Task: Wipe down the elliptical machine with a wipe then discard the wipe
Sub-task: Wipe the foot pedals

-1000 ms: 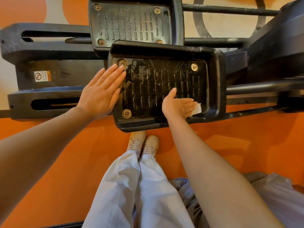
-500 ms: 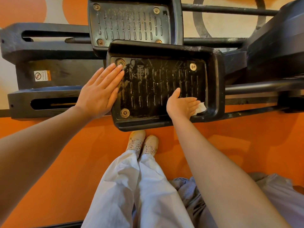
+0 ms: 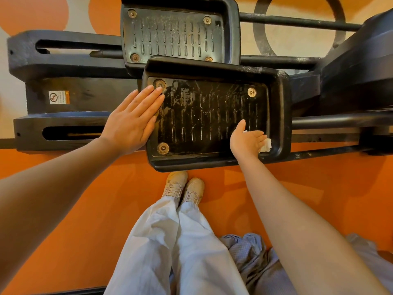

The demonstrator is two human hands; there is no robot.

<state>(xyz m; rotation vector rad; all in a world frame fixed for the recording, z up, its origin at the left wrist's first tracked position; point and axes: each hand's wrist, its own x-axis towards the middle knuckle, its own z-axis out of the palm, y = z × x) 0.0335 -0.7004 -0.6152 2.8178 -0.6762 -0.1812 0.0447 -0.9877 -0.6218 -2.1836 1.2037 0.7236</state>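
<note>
Right hand (image 3: 246, 141): fingers fairly straight, pressing wipe (image 3: 266, 145) flat into near-right corner of near pedal (image 3: 212, 116). Wipe small, white, crumpled, mostly hidden under fingers; likely light, limp, damp, best pinched by exposed edge. Left hand (image 3: 136, 119): flat, fingers extended, resting on pedal's left rim, holding nothing. Pedal tread black, ribbed, glistening wet. Far pedal (image 3: 176, 33) dull, dusty-looking.

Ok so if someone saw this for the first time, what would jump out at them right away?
Probably the big black near foot pedal in the middle, glistening wet. The right hand presses a white wipe into its lower right corner, and the left hand lies flat on its left edge. Beyond it sits a duller, dusty far pedal, all over a bright orange floor.
</note>
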